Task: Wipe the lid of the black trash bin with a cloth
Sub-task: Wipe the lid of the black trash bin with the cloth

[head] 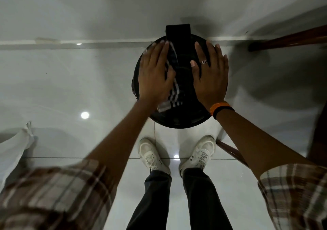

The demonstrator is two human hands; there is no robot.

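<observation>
The black trash bin stands on the floor in front of my feet, and I look straight down on its round glossy lid (178, 118). A dark cloth with white stripes (174, 95) lies across the lid's middle. My left hand (155, 72) lies flat on the cloth's left part, fingers spread and pointing toward the wall. My right hand (210, 75), with a ring and an orange and black wristband, rests flat on the lid's right side, beside the cloth. The lid's hinge block (177, 31) sits at the far edge.
The bin stands against a white wall on glossy grey floor tiles (70, 88). Dark wooden furniture legs (286, 40) stand to the right, one (230, 150) close to my right shoe. A white fabric (16, 150) hangs at the left.
</observation>
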